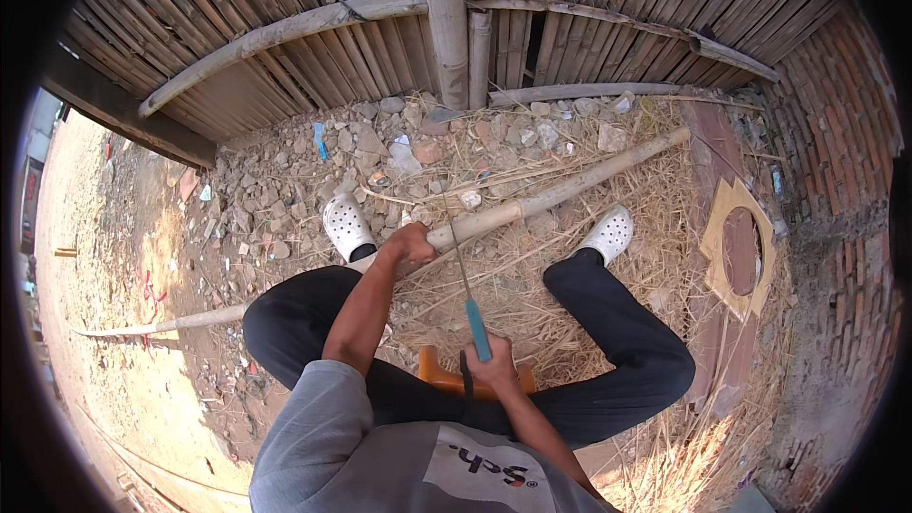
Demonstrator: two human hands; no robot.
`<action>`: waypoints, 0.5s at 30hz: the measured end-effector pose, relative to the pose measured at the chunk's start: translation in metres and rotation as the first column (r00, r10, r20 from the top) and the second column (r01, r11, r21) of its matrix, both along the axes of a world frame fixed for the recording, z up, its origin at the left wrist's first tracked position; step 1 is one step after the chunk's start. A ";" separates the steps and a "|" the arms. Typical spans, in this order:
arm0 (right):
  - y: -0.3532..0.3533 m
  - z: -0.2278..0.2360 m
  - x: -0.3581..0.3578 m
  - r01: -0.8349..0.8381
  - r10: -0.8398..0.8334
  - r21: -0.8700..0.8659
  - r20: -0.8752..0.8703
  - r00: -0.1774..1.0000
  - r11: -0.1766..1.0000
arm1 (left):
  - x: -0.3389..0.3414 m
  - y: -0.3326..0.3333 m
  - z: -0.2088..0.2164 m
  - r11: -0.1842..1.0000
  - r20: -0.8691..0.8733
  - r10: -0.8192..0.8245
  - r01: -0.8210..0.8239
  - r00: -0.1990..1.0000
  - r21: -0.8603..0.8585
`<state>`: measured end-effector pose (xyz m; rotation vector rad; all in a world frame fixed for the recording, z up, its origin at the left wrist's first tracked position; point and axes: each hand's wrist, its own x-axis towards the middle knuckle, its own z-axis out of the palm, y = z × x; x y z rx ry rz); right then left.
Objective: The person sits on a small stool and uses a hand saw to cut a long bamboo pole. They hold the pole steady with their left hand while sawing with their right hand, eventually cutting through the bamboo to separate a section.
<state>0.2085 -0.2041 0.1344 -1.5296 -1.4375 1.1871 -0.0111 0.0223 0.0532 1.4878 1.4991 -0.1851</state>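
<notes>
Left hand (413,243) clamped on the bamboo pole (575,185), which stretches from eight o'clock to two; right hand (493,368) grasping the teal-handled saw (478,331), blade pointing toward twelve. Long, straight strokes, pole pinned firmly!

Rubble (261,185) borders a slatted fence (598,43); a board (730,195) (round-holed) lies near brickwork (844,142).

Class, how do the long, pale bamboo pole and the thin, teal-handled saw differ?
The long, pale bamboo pole is longer than the thin, teal-handled saw. The pole slants up rightward; the saw leftward. Both are held: the pole in the left hand, the saw in the right hand.
</notes>
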 end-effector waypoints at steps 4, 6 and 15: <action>0.030 0.018 -0.011 0.029 -0.030 -0.026 -0.045 0.999 0.999 | -0.007 0.016 0.019 0.996 -0.015 -0.034 0.035 0.999 0.077; 0.011 0.046 -0.008 0.019 -0.018 0.022 -0.034 0.999 1.000 | -0.018 0.022 0.018 0.986 -0.050 -0.032 0.040 0.998 0.160; 0.065 0.009 -0.020 0.095 -0.096 -0.061 -0.021 0.995 0.994 | 0.010 -0.002 0.040 0.997 -0.072 -0.056 0.059 0.996 0.047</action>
